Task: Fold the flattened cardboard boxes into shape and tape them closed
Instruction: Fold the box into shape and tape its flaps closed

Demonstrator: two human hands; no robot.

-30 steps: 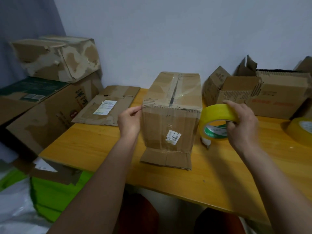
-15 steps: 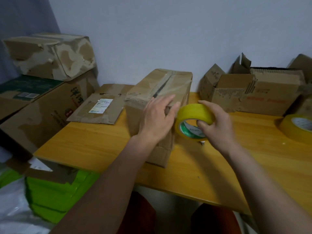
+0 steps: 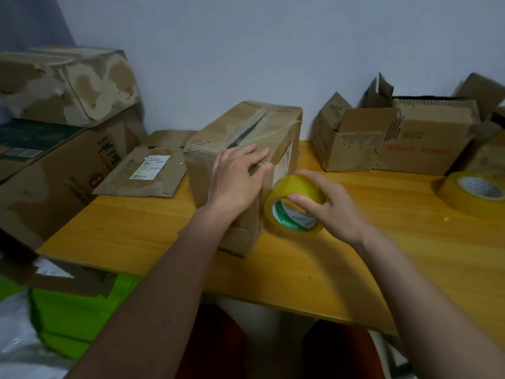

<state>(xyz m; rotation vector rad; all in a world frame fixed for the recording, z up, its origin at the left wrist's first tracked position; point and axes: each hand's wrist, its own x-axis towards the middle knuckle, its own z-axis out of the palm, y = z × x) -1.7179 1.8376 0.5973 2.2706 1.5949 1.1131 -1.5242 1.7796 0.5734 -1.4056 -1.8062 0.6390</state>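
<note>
A folded cardboard box (image 3: pixel 240 138) stands on the wooden table (image 3: pixel 355 263), turned at an angle, with clear tape along its top seam. My left hand (image 3: pixel 237 179) lies flat against the box's near upper corner, fingers straight, pressing on it. My right hand (image 3: pixel 328 206) grips a yellow tape roll (image 3: pixel 295 206) with a green-and-white core, held against the box's right side close to the tabletop. A flap sticks out at the box's bottom edge.
A flattened box (image 3: pixel 147 170) with a white label lies at the table's back left. Open boxes (image 3: pixel 396 140) stand at the back right. A second yellow tape roll (image 3: pixel 472 192) sits at the right edge. Stacked boxes (image 3: pixel 54 127) rise on the left; green material (image 3: pixel 73 318) lies below.
The box has turned so a corner faces me. My left hand went from pinching tape at the box's left edge to pressing flat on it. The roll came down beside the box.
</note>
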